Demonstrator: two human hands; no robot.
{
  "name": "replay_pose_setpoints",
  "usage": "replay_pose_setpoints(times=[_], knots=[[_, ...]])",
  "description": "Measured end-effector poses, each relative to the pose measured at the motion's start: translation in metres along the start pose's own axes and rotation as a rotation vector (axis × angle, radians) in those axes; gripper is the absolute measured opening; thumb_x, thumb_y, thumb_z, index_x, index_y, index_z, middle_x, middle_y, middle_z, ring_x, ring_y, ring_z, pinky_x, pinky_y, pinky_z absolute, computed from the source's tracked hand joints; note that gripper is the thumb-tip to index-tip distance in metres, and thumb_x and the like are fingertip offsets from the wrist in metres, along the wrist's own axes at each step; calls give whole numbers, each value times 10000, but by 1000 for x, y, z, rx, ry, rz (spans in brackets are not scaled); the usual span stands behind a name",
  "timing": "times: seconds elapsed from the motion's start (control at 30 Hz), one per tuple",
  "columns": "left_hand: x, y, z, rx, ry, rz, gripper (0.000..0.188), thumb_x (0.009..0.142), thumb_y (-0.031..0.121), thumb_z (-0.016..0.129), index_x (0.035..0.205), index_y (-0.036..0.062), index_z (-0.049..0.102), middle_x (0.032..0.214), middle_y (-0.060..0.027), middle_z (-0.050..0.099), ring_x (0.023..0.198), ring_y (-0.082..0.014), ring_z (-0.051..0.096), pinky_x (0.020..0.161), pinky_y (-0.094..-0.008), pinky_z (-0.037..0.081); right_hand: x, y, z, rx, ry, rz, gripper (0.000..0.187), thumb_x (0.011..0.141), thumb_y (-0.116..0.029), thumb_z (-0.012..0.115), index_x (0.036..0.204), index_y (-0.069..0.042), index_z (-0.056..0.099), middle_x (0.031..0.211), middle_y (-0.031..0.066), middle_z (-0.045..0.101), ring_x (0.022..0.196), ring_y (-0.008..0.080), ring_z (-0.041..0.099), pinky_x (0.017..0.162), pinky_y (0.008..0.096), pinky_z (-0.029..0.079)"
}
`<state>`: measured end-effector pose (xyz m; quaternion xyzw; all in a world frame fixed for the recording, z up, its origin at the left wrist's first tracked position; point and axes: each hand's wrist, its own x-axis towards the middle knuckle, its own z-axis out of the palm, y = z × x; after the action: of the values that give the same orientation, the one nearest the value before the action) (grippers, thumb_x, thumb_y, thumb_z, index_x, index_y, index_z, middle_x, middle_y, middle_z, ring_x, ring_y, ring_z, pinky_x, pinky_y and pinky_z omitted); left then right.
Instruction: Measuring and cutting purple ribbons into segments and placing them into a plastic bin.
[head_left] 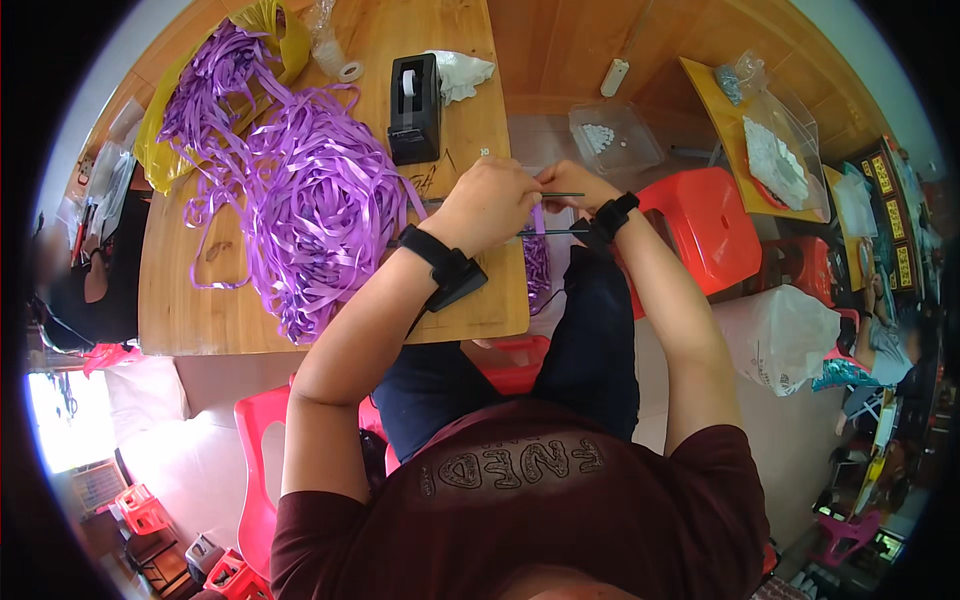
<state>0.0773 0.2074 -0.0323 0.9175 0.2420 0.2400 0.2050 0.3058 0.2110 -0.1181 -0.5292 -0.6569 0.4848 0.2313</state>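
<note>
Purple ribbon (320, 190) lies heaped on the table (200, 315); the left hand (492, 200) and right hand (578, 188) meet by its right edge.
At the left edge, a yellow bag (158, 150) holds more ribbon; right of the heap, toward the far edge, stands a black tape dispenser (427, 125); both hands' fingers are curled beside a thin dark rod (568, 194), but what their tips grip cannot be told.
</note>
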Motion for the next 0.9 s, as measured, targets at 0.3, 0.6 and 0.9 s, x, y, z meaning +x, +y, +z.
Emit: replay_pose_setpoints(times=[0.3, 0.6, 0.9], knots=[[-2, -11, 3, 9, -18, -120, 196, 878, 227, 647, 908, 69, 759, 1030, -86, 694, 1034, -304, 585, 949, -400, 435, -60, 10, 65, 603, 134, 16, 198, 939, -179, 609, 1045, -31, 689, 889, -3, 662, 768, 90, 592, 673, 234, 465], [-2, -10, 5, -6, -35, -151, 213, 877, 276, 645, 927, 111, 769, 1062, -59, 695, 1069, -310, 570, 973, -422, 431, -87, 16, 124, 533, 214, 119, 202, 898, -224, 744, 1008, -55, 734, 794, -41, 633, 644, 39, 526, 548, 208, 414], [-4, -15, 5, 1, -29, -144, 212, 874, 271, 650, 915, 96, 763, 1046, -63, 699, 1059, -310, 577, 965, -414, 438, -69, 17, 129, 685, 534, 25, 215, 846, -120, 781, 1007, -68, 648, 810, -28, 611, 675, 51, 536, 559, 214, 429]])
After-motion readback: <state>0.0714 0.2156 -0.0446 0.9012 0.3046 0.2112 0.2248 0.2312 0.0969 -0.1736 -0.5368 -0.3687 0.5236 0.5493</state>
